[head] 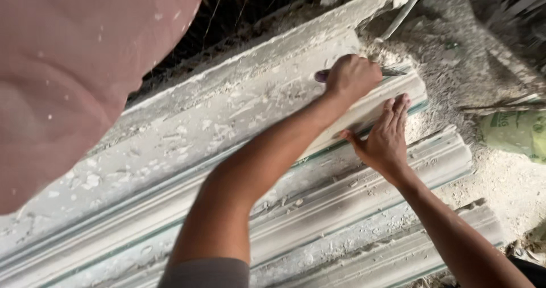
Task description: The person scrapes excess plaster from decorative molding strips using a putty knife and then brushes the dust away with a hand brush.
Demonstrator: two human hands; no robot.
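Plaster moulding (364, 109) under left hand (352, 76), beside right fingers (398, 109).

The left arm reaches out bare from a grey sleeve near the bottom edge, forearm angled up and to the right. The left hand (352, 76) is closed in a fist, knuckles up, at the far end of the reach. The right arm comes in from the lower right corner; the right hand (384, 135) lies open and flat, fingers (398, 110) straight together, pointing away, just below the left fist.
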